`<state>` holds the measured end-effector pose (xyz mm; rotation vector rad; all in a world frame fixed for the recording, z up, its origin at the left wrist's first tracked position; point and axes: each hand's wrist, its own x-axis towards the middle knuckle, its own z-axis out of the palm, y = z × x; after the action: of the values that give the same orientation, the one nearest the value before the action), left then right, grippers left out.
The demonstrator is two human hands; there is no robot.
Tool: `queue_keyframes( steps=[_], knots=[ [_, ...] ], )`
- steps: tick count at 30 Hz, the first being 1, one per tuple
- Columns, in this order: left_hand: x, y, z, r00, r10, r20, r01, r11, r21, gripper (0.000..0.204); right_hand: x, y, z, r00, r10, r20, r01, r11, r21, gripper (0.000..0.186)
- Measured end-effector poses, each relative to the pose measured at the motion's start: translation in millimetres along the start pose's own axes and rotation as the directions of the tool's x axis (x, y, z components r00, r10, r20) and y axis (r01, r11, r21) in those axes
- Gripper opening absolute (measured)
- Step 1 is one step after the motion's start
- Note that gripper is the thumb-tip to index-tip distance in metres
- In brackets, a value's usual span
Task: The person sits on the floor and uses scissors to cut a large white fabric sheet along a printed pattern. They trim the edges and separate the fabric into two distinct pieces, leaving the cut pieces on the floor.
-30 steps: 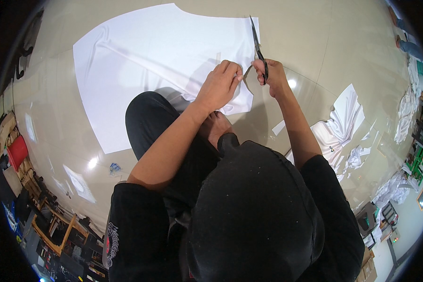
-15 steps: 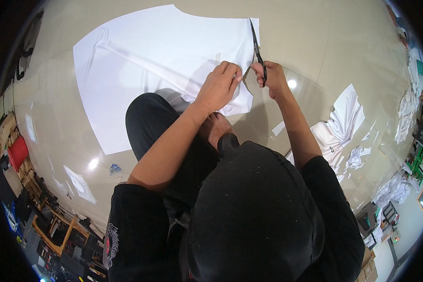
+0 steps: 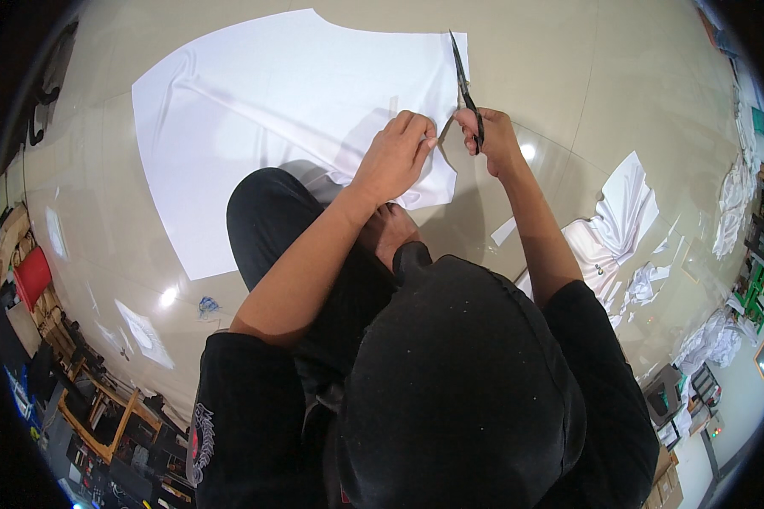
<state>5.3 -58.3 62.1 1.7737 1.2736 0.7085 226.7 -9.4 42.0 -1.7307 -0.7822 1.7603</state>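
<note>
A large white piece of fabric (image 3: 255,93) lies spread on the floor, with one curved edge at the top and soft creases across it. My left hand (image 3: 395,157) rests on its right part, fingers bent and pinched at the edge of the cloth. Black-handled scissors (image 3: 462,75) are gripped in my right hand (image 3: 494,140), just beyond the left fingers. Their blades point away from me along the right edge, at the far right corner, with a narrow strip of fabric to their right. My bare foot (image 3: 390,229) is beside the near edge of the cloth.
Crumpled white fabric (image 3: 628,208) and small scraps (image 3: 645,284) lie on the tiled floor (image 3: 552,51) at right. To the left are a white piece (image 3: 144,332), a blue tangle (image 3: 208,305) and a red container (image 3: 31,278). More white cloth (image 3: 730,212) lies along the right wall.
My right hand and the scissors have shifted very slightly away from me, toward the far edge of the fabric. My left hand stays in place.
</note>
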Motion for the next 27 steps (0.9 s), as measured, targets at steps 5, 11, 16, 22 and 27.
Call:
queue_keyframes(
  steps=[5,11,16,22,27],
  knots=[
    [0.2,-0.1,0.5,1.000,0.003,-0.004,-0.003,1.000,-0.004,0.012,5.6,-3.8,0.6,1.000,-0.005,0.012,0.006,1.000,-0.008,0.030],
    [0.0,-2.1,0.0,1.000,-0.011,0.007,0.011,1.000,-0.005,0.013,5.0,-5.6,-0.6,1.000,-0.004,0.011,0.005,1.000,-0.011,0.027],
    [0.3,-1.0,0.1,1.000,-0.016,0.005,0.016,1.000,-0.003,0.012,3.0,-6.0,-1.2,1.000,-0.004,0.008,0.004,1.000,-0.016,0.026],
    [0.4,-0.2,-0.7,0.999,-0.031,0.012,0.031,0.999,-0.013,0.013,3.7,-4.8,-3.2,1.000,-0.009,0.015,0.009,0.999,-0.045,0.028],
    [0.7,-1.3,-0.4,1.000,-0.025,0.011,0.025,1.000,-0.006,0.013,5.3,-3.2,-3.9,1.000,-0.011,0.014,0.012,0.999,-0.041,0.028]
  ],
)
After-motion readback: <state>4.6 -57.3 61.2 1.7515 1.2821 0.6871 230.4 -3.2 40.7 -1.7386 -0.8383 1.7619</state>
